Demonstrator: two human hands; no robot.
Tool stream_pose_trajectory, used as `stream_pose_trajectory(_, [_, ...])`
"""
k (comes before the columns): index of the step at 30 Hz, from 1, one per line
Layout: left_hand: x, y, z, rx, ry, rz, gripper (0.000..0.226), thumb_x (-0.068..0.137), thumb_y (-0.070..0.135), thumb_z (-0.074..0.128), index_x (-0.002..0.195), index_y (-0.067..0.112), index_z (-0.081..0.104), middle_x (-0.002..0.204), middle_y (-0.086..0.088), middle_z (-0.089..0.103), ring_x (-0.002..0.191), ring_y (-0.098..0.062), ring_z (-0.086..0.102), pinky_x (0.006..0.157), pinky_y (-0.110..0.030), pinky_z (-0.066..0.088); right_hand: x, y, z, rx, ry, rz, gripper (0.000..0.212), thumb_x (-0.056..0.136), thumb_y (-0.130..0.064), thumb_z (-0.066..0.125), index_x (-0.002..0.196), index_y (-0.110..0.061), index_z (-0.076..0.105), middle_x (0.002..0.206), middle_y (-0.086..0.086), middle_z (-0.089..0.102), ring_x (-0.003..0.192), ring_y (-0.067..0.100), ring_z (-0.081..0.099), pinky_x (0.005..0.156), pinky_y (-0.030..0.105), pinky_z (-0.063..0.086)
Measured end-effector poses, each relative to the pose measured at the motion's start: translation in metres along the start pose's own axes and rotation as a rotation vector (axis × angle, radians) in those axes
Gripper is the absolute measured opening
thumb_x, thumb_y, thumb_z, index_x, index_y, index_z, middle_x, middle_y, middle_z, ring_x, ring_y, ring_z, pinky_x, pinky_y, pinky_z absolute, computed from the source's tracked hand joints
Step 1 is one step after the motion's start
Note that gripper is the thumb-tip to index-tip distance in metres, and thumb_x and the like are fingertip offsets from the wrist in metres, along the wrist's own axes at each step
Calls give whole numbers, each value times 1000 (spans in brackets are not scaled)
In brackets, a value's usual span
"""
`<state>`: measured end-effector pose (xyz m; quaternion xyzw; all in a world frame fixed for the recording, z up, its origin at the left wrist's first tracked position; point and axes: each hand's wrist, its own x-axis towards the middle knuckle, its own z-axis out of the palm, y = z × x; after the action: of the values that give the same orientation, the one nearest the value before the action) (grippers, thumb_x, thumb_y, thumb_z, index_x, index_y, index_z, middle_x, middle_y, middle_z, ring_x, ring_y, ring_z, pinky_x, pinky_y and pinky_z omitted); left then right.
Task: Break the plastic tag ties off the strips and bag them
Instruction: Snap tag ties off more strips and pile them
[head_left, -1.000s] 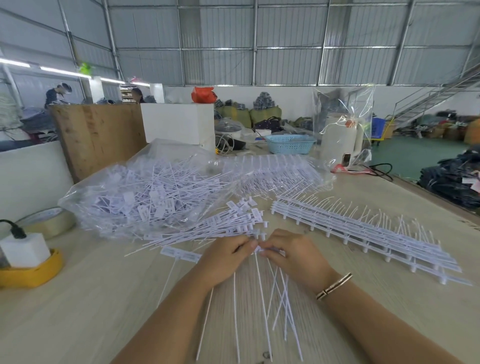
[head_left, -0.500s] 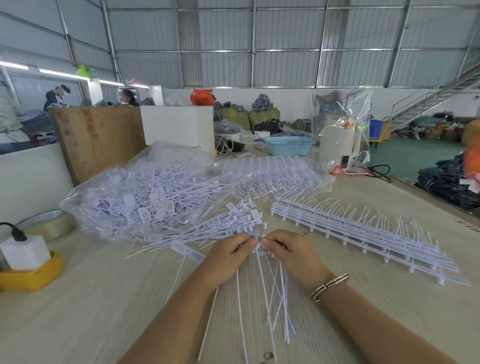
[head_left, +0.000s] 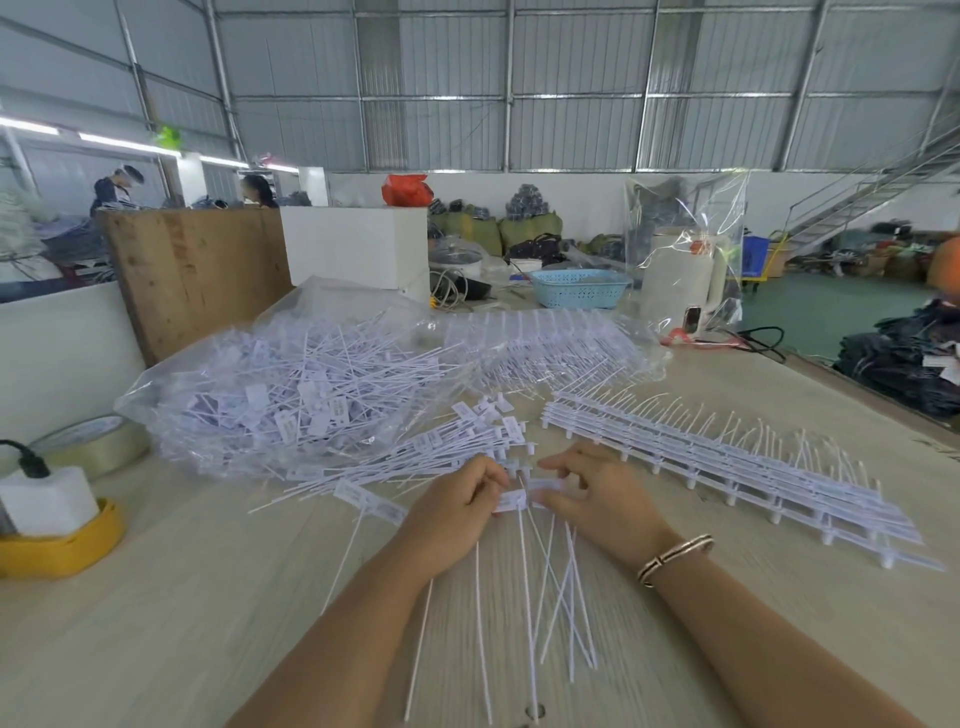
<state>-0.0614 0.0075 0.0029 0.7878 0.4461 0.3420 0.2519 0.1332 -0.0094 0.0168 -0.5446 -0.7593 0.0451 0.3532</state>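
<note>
While both hands work at lower centre of the frame, findings run near to far.

Worktop (head_left: 156, 623): pale wood; loose white tails (head_left: 566, 597) fan toward the bottom edge.
Left hand (head_left: 457, 512): fingers curled, pinching a tag head (head_left: 511, 501) at its left end.
Right hand (head_left: 597, 499): fingers curled, pinching the adjoining head (head_left: 545, 486) just to the right.
Key relation: the two heads lie side by side between the hands, tails running toward the viewer; both hands are equally near, so the break likely calls for a twist apart.
Freed ties (head_left: 441, 447): small heap just beyond the left hand, not yet bagged.
Strips (head_left: 727, 467): stacked at right, long axis running from centre to lower right.
Bag (head_left: 291, 384): clear, upper left of the hands, full of ties.
</note>
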Motion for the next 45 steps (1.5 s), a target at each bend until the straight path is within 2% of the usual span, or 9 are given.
stream_pose_trajectory(5, [4,-1,2,49,56,65,19,96,16,45,96,34,46,88,11,55,77,-2,51,65,-20,38,-9,-17,-4,-2,55,-192,30,83,-33,67,111,-24,66,101,-13,57,96,6,53,86,32,37])
stream_pose_trajectory(12, [2,8,2,86,97,130,19,95,9,42,105,24,50,99,12,55,86,7,49,72,-7,35,-9,-33,9,-191,-12,-242,32,78,-30,62,110,-30,64,99,-8,66,92,13,59,78,28,23])
stream_pose_trajectory(15, [2,8,-3,284,120,116,11,97,27,41,96,27,52,92,9,58,82,-9,55,71,-27,43,-9,-28,5,-208,20,-244,20,77,-22,66,96,-28,70,83,-7,66,81,17,62,76,33,31])
stream_pose_trajectory(17, [1,6,-5,398,96,65,29,98,39,35,75,31,51,74,6,58,73,-17,57,64,-30,41,-9,-25,1,-223,47,-243,16,78,-23,65,92,-27,71,81,-7,66,78,17,63,75,35,35])
stream_pose_trajectory(22, [-1,2,-1,163,-1,-45,41,94,55,35,79,28,62,76,1,66,72,-13,61,69,-28,45,-9,-22,0,-304,53,-294,19,82,-30,57,92,-22,71,81,-5,69,75,18,65,73,35,37])
stream_pose_trajectory(37, [-1,-1,0,-31,32,39,42,96,37,47,55,44,54,48,18,47,51,1,41,55,-25,31,-12,-29,2,-422,187,-339,31,89,-27,40,84,-25,70,70,-12,66,62,9,63,72,34,23])
stream_pose_trajectory(40, [-1,-3,2,-26,21,63,37,95,36,48,59,29,49,50,12,41,52,-3,39,55,-27,29,-11,-28,3,-419,116,-285,23,89,-22,47,83,-21,69,73,-9,66,65,13,64,74,34,20])
stream_pose_trajectory(43, [0,-4,2,-26,19,72,37,95,35,49,60,24,43,52,11,37,52,-4,37,55,-27,28,-9,-28,3,-393,53,-250,44,94,-32,24,91,-19,65,85,-9,66,77,15,62,79,32,16])
stream_pose_trajectory(45, [0,-4,2,-32,19,73,37,95,34,49,60,27,43,52,12,38,51,-2,37,54,-25,27,-9,-26,4,-350,62,-244,41,95,-32,25,90,-20,64,85,-11,65,75,14,61,78,31,15])
